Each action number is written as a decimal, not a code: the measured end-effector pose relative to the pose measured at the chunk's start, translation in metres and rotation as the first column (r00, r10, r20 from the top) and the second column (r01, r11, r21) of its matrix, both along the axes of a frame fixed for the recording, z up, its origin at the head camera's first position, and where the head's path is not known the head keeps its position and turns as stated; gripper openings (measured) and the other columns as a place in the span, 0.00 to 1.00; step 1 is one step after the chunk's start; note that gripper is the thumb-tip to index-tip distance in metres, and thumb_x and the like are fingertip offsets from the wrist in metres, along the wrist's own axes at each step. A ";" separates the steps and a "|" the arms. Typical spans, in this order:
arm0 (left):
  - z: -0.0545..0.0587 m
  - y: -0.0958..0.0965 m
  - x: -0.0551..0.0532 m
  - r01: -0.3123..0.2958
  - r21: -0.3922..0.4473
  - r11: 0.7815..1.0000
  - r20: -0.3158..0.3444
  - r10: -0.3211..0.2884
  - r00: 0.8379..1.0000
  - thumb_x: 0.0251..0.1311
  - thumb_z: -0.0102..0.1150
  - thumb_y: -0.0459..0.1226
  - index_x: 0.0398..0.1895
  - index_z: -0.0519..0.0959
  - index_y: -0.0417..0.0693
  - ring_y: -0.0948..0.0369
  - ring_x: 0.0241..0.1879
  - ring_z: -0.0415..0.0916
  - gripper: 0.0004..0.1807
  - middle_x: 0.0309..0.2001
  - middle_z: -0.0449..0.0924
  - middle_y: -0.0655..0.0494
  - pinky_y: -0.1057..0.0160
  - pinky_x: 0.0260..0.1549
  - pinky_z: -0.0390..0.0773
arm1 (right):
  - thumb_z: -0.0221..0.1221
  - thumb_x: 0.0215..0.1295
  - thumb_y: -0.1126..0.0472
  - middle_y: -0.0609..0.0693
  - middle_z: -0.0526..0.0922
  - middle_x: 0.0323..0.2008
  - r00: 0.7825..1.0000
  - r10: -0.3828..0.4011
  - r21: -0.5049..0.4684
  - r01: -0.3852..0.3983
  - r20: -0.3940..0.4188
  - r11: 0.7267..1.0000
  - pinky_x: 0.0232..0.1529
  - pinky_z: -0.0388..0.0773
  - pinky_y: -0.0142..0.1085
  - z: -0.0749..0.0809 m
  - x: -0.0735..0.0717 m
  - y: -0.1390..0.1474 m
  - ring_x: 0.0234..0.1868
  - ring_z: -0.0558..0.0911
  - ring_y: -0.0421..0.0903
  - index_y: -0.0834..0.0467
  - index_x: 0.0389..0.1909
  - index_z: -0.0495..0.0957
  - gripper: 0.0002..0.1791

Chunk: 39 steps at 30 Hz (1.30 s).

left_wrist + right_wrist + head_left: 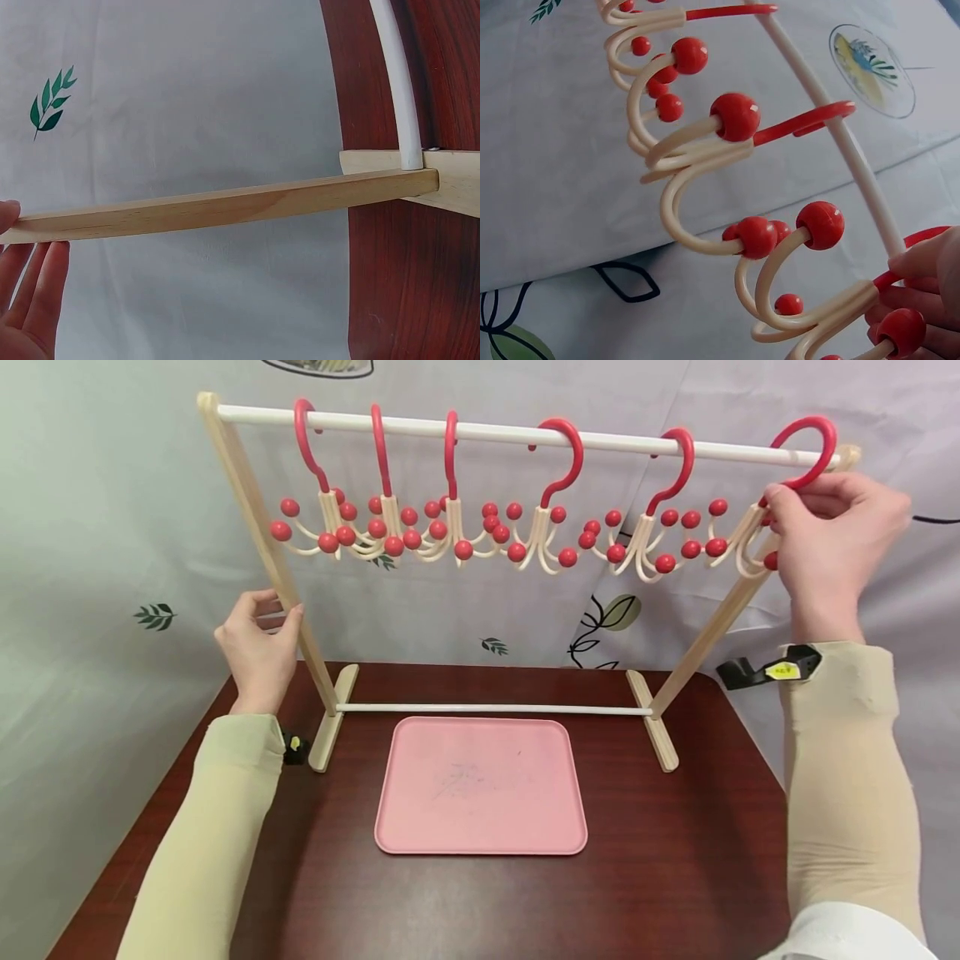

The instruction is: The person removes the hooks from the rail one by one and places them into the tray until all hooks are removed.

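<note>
A small wooden garment rack with a white top rail (502, 432) stands on the table. Several hangers with red hooks, cream prongs and red ball tips hang along the rail. My right hand (843, 547) pinches the red hook of the rightmost hanger (825, 439), which loops over the rail by its right end. In the right wrist view, the thumb and fingers meet on that hook, just above the cream prongs (832, 311). My left hand (258, 652) grips the rack's left post (243, 485) partway up, thumb on one side and fingers (49, 285) on the other.
A pink tray (480, 785) lies on the dark red wooden table (480, 902), in front of the rack's lower white bar (495, 708). Wooden feet (333, 718) support the rack on both sides. A leaf-patterned pale cloth (450, 618) hangs behind.
</note>
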<state>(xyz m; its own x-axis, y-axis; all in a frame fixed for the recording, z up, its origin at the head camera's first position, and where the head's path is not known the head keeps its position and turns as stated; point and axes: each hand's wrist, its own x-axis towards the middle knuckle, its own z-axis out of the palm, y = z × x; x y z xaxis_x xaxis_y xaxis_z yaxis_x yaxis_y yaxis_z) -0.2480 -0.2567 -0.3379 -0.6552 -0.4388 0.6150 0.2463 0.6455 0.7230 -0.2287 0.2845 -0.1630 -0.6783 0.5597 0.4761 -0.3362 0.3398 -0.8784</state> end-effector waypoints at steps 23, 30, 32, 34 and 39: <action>-0.001 -0.005 0.001 -0.005 -0.005 1.000 0.006 0.005 1.000 0.65 0.68 0.43 0.52 0.83 0.42 0.60 0.41 0.86 0.18 0.46 0.87 0.53 0.71 0.41 0.84 | 0.73 0.59 0.60 0.46 0.88 0.37 0.998 -0.047 0.044 0.049 -0.039 0.998 0.23 0.74 0.18 -0.011 0.041 0.004 0.34 0.85 0.39 0.58 0.40 0.88 0.10; 0.000 -0.005 0.000 -0.001 -0.003 1.000 0.006 0.001 1.000 0.64 0.69 0.42 0.52 0.84 0.42 0.64 0.41 0.86 0.17 0.46 0.87 0.52 0.72 0.41 0.83 | 0.73 0.58 0.63 0.46 0.88 0.33 0.999 -0.037 0.049 0.038 -0.007 0.998 0.37 0.80 0.24 -0.033 0.046 0.009 0.32 0.86 0.39 0.61 0.41 0.89 0.11; 0.000 -0.005 -0.001 0.002 -0.002 1.000 0.006 -0.002 1.000 0.64 0.69 0.42 0.52 0.84 0.41 0.64 0.41 0.86 0.17 0.46 0.87 0.52 0.72 0.41 0.83 | 0.73 0.58 0.63 0.46 0.88 0.34 0.999 -0.034 0.063 0.034 -0.009 0.997 0.41 0.80 0.24 -0.039 0.047 0.009 0.32 0.86 0.39 0.61 0.42 0.89 0.11; 0.001 -0.004 -0.001 0.002 0.001 1.000 0.008 -0.002 1.000 0.64 0.69 0.42 0.52 0.83 0.41 0.63 0.41 0.86 0.17 0.47 0.87 0.52 0.71 0.41 0.83 | 0.73 0.59 0.63 0.46 0.89 0.34 1.000 -0.022 0.082 0.023 -0.007 0.996 0.43 0.81 0.25 -0.045 0.047 0.008 0.33 0.86 0.39 0.62 0.42 0.89 0.11; 0.002 -0.002 -0.002 0.008 0.010 1.000 0.014 -0.008 1.000 0.64 0.69 0.42 0.52 0.84 0.42 0.62 0.42 0.86 0.17 0.47 0.87 0.52 0.71 0.41 0.84 | 0.75 0.57 0.63 0.49 0.89 0.35 0.997 0.077 0.059 -0.077 0.000 0.995 0.40 0.81 0.25 -0.060 0.050 0.003 0.35 0.88 0.40 0.64 0.44 0.88 0.15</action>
